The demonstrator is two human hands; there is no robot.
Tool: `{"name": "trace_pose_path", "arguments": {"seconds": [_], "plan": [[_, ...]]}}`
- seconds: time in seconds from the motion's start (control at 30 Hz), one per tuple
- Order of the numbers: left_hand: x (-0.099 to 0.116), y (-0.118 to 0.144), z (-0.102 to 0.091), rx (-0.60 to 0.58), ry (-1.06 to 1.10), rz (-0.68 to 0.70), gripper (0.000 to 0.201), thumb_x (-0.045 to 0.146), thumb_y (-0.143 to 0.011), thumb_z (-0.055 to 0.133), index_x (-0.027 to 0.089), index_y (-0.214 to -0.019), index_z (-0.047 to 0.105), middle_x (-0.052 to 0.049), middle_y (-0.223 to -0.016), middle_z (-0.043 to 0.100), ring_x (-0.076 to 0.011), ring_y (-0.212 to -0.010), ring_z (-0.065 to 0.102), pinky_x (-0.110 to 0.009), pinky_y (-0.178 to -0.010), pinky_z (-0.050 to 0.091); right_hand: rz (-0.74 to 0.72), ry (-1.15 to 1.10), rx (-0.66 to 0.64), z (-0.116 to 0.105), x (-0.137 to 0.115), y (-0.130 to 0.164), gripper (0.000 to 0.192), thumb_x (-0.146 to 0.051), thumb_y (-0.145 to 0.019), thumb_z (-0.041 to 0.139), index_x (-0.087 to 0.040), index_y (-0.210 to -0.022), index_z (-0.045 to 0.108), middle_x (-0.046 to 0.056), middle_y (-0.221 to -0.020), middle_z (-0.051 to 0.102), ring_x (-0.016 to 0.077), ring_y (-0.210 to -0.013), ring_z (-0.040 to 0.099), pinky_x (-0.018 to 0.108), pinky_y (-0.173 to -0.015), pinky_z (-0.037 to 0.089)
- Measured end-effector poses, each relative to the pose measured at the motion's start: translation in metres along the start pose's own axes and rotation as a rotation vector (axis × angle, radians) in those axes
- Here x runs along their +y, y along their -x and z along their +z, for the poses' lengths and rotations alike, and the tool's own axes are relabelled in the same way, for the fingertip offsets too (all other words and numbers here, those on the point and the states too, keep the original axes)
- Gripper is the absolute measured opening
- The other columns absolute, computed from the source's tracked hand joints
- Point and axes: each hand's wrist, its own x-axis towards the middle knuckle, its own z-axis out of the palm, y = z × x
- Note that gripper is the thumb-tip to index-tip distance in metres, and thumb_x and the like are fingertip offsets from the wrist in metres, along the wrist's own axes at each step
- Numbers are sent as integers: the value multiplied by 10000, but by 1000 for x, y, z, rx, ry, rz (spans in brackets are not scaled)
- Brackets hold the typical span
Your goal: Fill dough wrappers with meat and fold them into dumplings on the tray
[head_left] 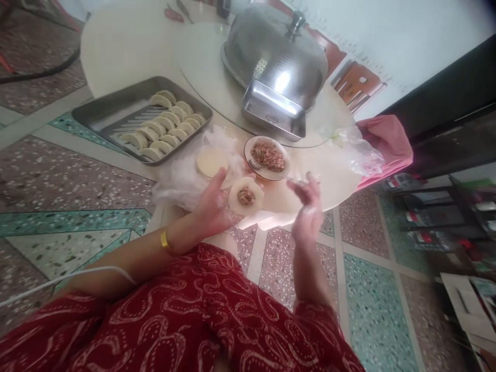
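Head view: the left hand point(212, 204) is cradling a round wrapper point(246, 196) on its open fingers, palm up, with a small mound of filling point(246, 196) sitting at the wrapper's middle. The wrapper is lying flat and unfolded, so it has no long axis; it is resting just right of the left palm, over the near edge of the surface point(127, 46). The right hand point(308, 204) is hovering loosely open and empty, fingers slightly curled, apart from the wrapper and to its right; it is the free hand, and the gap between it and the wrapper is short and running sideways, at about the same height.

Just beyond both hands, a plate point(267, 158) of minced filling is standing on the surface, with a spoon handle point(253, 165) lying at its left rim; the right hand is a little nearer to it than the left. A stack of plain wrappers point(211, 161) is lying on clear plastic point(182, 178), touching the left thumb's tip or nearly so. Farther left, a metal tray point(112, 111) is holding two rows of folded dumplings point(165, 126), well apart from the hands. A steel dome cover point(277, 57) and a rectangular pan point(273, 111) are standing at the back, and a pink cloth point(387, 142) is hanging at the right edge.

No brand, label or readable writing is showing anywhere
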Motion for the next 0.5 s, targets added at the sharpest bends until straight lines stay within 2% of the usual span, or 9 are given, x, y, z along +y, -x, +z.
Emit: {"name": "trace_pose_path", "arguments": {"seconds": [0.07, 0.17, 0.3, 0.37, 0.5], "plan": [[-1, 0, -1, -33, 28, -1, 685, 638, -964, 236, 132, -1234, 612, -103, -923, 742, -231, -893, 688, -365, -879, 495, -227, -109, -10, 21, -34, 4, 469, -447, -997, 165, -334, -1359, 440, 48, -1083, 700, 268, -1365, 474, 677, -1171, 222], [1, 2, -4, -61, 55, -20, 687, 613, -977, 216, 124, -1285, 587, -88, -882, 742, -223, -894, 682, -320, -833, 491, -306, -54, -139, 45, -62, 2, 470, -481, -988, 236, -303, -1366, 451, 61, -1162, 690, 291, -1408, 422, 649, -1212, 153], [5, 6, -9, -83, 39, -72, 724, 641, -959, 208, 118, -1289, 585, -111, -940, 742, -252, -906, 681, -314, -721, 494, -307, 56, -204, 59, -68, -2, 507, -485, -991, 216, -275, -1416, 397, 68, -1206, 682, 300, -1469, 317, 631, -1229, 17], [7, 7, -10, -57, 56, -58, 718, 661, -947, 240, 128, -1265, 600, -107, -939, 743, -247, -898, 685, -308, -723, 497, -329, 43, -211, 60, -68, -2, 510, -481, -989, 228, -268, -1421, 396, 68, -1210, 683, 298, -1474, 307, 631, -1227, 9], [10, 9, -7, 16, 107, 25, 670, 620, -966, 254, 130, -1246, 614, -89, -900, 747, -219, -874, 695, -308, -818, 502, -374, 31, -197, 60, -72, 2, 505, -488, -986, 217, -280, -1400, 419, 67, -1280, 649, 283, -1440, 377, 595, -1238, 38]]}}
